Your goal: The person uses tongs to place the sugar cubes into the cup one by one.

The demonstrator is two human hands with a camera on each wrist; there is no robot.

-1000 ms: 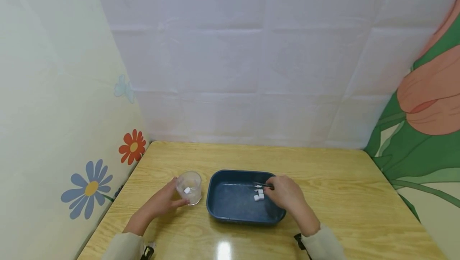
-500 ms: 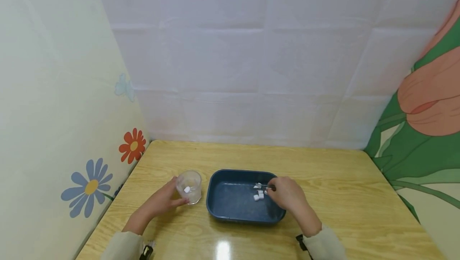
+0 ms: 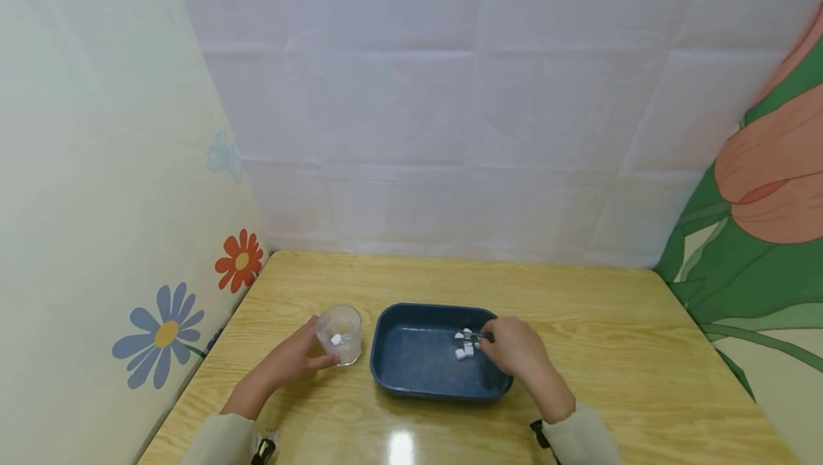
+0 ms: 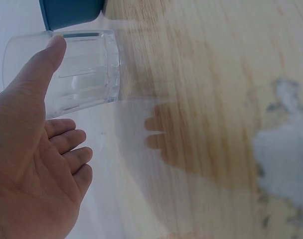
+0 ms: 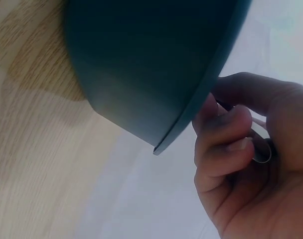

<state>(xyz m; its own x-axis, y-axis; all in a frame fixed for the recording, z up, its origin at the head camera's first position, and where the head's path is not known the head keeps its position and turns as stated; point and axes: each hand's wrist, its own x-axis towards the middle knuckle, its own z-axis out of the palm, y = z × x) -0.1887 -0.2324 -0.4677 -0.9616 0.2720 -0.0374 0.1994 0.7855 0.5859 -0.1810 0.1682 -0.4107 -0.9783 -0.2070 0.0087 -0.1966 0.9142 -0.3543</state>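
Observation:
My left hand (image 3: 298, 358) holds a clear glass (image 3: 339, 336) at its left side, thumb in front and fingers behind. Inside the glass lies a small white cube (image 3: 336, 339). My right hand (image 3: 514, 347) reaches over the right rim of a dark blue tray (image 3: 411, 386) and grips thin metal tweezers (image 3: 472, 336). Their tips point left, among several white cubes (image 3: 460, 354) on the tray's floor. In the right wrist view the tray's wall hides the tips; a rounded end of the tweezers (image 5: 263, 158) shows by the palm.
Glass and tray stand side by side on a wood-grain table (image 3: 579, 322), a narrow gap between them. A white sheet (image 3: 450, 129) hangs behind the table. Flower-printed panels (image 3: 163, 335) flank both sides.
The tweezers' tips have shifted slightly down over the cubes, and the cubes near them have moved a little. My left hand and the glass stay in place.

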